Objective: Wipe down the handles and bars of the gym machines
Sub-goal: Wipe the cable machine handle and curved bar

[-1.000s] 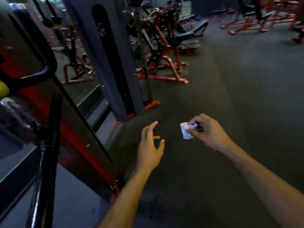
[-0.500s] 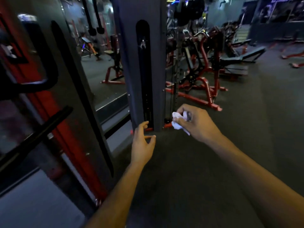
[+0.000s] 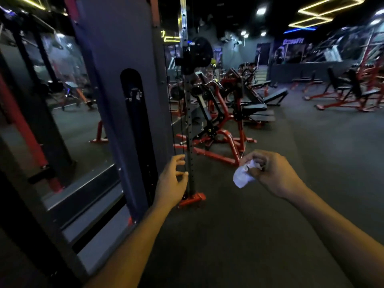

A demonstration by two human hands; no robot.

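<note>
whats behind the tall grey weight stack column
Behind the tall grey weight stack column, a perforated black upright post and red-framed gym machines show. The column covers whatever lies directly behind it.

You are looking into a dim gym lit mainly by yellow ceiling strips and small white spotlights overhead, which flare slightly. The floor stays murky, with no crisp shadows. Motion blur softens everything, most at the left edge, where the wide lens bends the column. Far machines dissolve into haze.
</note>
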